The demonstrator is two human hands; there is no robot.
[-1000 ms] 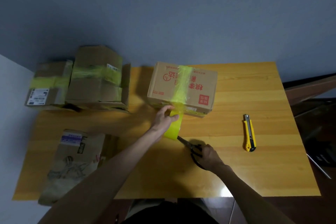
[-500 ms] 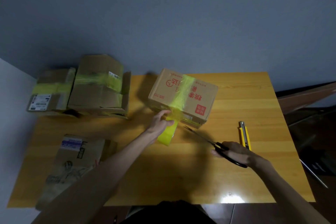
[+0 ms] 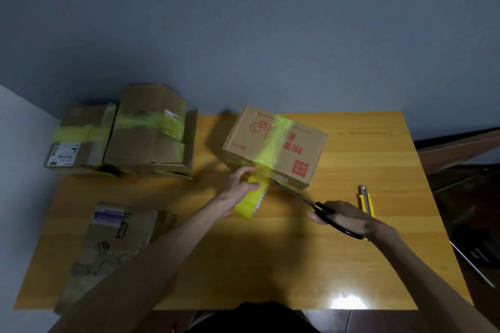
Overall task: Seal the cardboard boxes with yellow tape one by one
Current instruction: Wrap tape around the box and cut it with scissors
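Observation:
A cardboard box with red print stands at the middle back of the wooden table, a strip of yellow tape running over its top and down its near side. My left hand grips the yellow tape roll just below the box's near edge, the strip still joined to the roll. My right hand holds black-handled scissors, their blade tips at the tape between roll and box.
Two taped cardboard boxes stand at the back left, one partly off the table. A flat brown box lies at the near left. A yellow utility knife lies right of my right hand. A dark wall is behind.
My right hand swung the scissors out to the right, then brought the blade tips up to the tape strip. The left hand keeps the roll pulled near the box.

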